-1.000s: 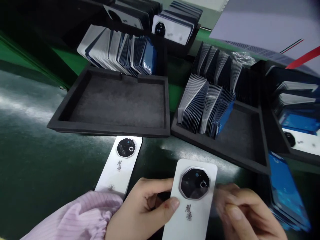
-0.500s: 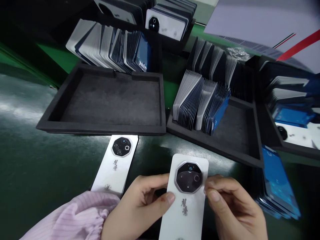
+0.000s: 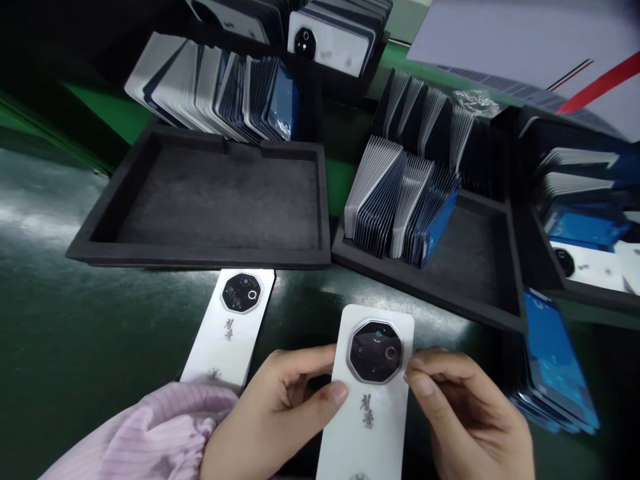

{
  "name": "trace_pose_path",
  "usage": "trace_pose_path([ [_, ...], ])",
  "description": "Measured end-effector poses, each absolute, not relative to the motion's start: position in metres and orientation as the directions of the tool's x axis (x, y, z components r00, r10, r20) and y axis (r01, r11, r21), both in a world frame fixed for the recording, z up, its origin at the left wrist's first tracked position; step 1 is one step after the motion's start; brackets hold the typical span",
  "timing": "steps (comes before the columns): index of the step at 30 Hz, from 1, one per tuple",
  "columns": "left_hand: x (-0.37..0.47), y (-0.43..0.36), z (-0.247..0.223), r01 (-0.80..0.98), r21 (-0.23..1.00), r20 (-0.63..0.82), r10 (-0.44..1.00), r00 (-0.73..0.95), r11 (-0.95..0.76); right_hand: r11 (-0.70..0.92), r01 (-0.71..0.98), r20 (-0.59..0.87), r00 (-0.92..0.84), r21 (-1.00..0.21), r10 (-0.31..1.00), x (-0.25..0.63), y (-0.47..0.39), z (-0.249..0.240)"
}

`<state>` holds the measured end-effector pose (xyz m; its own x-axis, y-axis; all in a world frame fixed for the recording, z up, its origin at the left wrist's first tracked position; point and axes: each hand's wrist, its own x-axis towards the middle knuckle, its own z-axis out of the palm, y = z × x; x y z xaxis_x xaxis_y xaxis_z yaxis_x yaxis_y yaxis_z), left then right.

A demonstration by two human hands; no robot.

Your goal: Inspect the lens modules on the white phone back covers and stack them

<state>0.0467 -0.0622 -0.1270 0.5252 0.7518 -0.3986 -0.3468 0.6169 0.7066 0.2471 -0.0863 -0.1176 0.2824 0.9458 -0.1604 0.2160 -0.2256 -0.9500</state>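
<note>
A white phone back panel (image 3: 367, 433), with a dark octagonal camera area and printed characters below it, is held upright in front of me. My left hand (image 3: 290, 407) grips its left edge, thumb on the face and fingers behind. At the right edge, beside the camera area, my right hand (image 3: 463, 407) pinches with thumb and forefinger; its fingertips touch the panel there. Whether they also hold a thin film is too small to tell. A second white phone back panel (image 3: 225, 340) of the same look lies on the table to the left, its lower part hidden by my sleeve.
A bare black tray (image 3: 200, 257) lies ahead, with a row of upright panels (image 3: 210, 87) behind it. On the right, another black tray (image 3: 480, 260) holds fanned panels (image 3: 390, 200). Blue-faced panels (image 3: 557, 353) are stacked at the right. More panels (image 3: 330, 50) stand at the back.
The view has shifted very slightly. Both hands keep their hold on the panel, which looks nearly unmoved; the reflection in its camera area has altered.
</note>
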Motion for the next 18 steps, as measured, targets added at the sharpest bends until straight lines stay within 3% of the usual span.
trace_pose_path([
  [8, 0.0458, -0.0620, -0.1267, -0.354, 0.693, -0.416, 0.749, 0.516, 0.629, -0.266, 0.128, -0.223, 0.276, -0.956, 0.935, 0.2510, -0.0886, -0.1168],
  [18, 0.0478, -0.0612, -0.1256, -0.356, 0.704, -0.397, 0.756, 0.520, 0.615, -0.303, 0.171, -0.247, 0.286, -0.937, 0.926, 0.2493, -0.0861, -0.1164],
])
